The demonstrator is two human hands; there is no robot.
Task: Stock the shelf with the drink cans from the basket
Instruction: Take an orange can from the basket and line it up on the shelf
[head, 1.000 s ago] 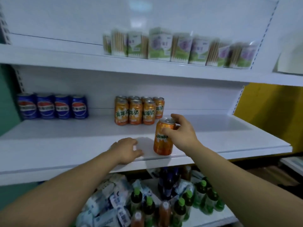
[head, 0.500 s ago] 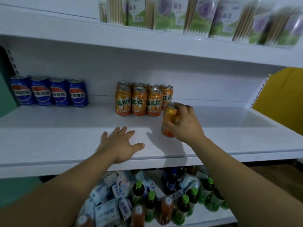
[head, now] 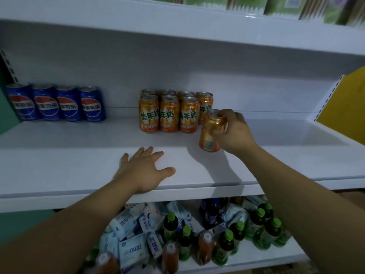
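My right hand (head: 235, 133) grips an orange drink can (head: 211, 135) from its right side, holding it tilted just above the white middle shelf (head: 79, 159). The can is right in front of the rightmost can of a group of several orange cans (head: 169, 113) standing in two rows at the shelf's back. My left hand (head: 144, 171) rests flat on the shelf near its front edge, fingers spread, holding nothing. The basket is not in view.
Several blue cola cans (head: 57, 104) stand in a row at the back left of the same shelf. Packets (head: 296, 4) line the shelf above. The shelf below holds green-capped bottles (head: 227, 246) and white tissue packs (head: 132, 252). A yellow panel (head: 343, 99) is at right.
My right hand has carried the orange can further back on the shelf towards the orange group. My left hand has flattened out on the shelf. The camera has moved closer.
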